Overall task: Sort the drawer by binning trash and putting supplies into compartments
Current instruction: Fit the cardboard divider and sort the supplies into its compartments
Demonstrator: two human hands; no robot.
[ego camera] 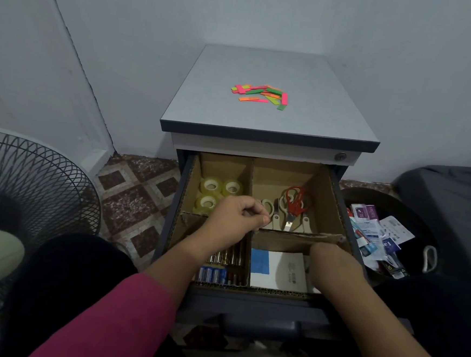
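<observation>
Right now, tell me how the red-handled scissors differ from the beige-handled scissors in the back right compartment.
The red-handled scissors are one smaller pair; the beige-handled scissors are larger, with more than one pair, flanking it. The red pair lies on top, its metal blade tip showing; the beige pairs' blades are hidden behind the cardboard divider. The left hand overlaps a beige handle, not the red. All share that compartment, handles toward the back.

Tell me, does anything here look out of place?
Yes: the coloured sticky flags lie scattered on the cabinet top, outside the drawer's cardboard compartments, so they look unsorted.
</observation>
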